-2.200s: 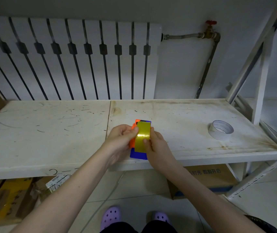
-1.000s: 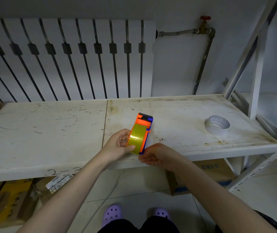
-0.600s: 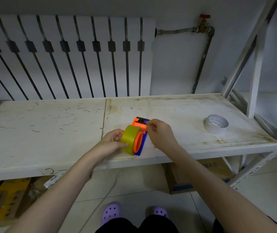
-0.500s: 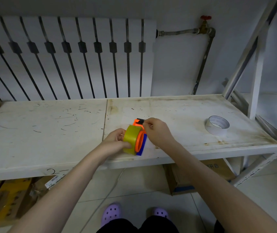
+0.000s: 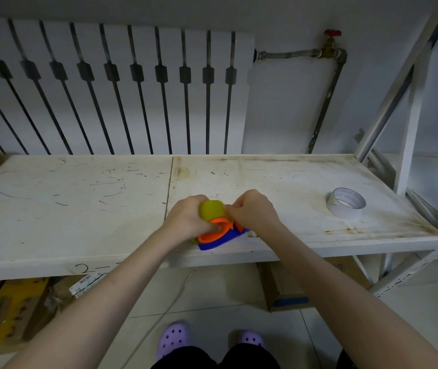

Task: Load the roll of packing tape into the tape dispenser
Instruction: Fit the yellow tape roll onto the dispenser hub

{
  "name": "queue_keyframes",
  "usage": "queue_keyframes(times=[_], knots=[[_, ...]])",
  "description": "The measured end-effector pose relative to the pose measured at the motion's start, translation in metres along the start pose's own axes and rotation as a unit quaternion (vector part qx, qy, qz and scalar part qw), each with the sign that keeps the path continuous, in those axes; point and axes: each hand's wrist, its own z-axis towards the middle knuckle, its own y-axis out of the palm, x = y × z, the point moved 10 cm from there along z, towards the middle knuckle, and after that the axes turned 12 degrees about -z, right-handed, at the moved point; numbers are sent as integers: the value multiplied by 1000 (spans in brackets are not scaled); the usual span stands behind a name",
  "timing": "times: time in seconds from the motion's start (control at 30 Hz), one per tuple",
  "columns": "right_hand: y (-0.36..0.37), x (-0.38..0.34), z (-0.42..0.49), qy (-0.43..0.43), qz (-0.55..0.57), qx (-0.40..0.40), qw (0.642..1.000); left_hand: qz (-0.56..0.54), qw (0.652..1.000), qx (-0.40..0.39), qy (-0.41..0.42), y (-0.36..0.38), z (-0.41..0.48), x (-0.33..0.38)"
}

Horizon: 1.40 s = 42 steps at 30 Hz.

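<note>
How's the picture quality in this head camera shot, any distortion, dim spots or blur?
Head view: wide-angle bending bows the shelf edge and the frame post at right; lighting dim and flat, darkest under the shelf; hands, yellow tape roll and dispenser read slightly soft.

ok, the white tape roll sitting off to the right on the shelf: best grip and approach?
The white tape roll lies flat with its hole up and nothing beside it. Come from above with the right hand, the nearer one: thumb in the hole, fingers on the outer wall, pinching the ring.

Dim, even light; wide-angle edge distortion
</note>
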Motion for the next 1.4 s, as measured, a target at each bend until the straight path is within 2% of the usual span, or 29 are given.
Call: queue_keyframes(times=[0.23,0.37,0.47,0.7,0.8,0.87,1.0,1.13,1.27,1.4], knots=[[0,12,-2,56,-4,-22,998,29,998,58,26,12,-23,13],[6,15,-5,74,20,-57,995,-3,999,30,24,24,-21,15],[13,11,-7,83,45,-71,993,23,999,5,31,28,-21,18],[-3,-10,-23,0,-55,33,998,41,999,2,28,27,-24,16],[6,-21,-23,-62,103,-41,992,38,999,8,21,23,-24,13],[10,-25,-23,-86,164,-90,979,54,998,12,22,20,-25,12],[11,-30,-13,-126,125,-110,978,90,995,20,31,16,-26,14],[9,-30,-8,-119,86,-130,981,62,997,-19,33,18,-26,15],[8,-31,-6,-122,107,-115,980,-15,997,-78,18,13,-26,8],[15,-26,-2,-103,137,-134,976,-36,997,-66,22,4,-24,1]])
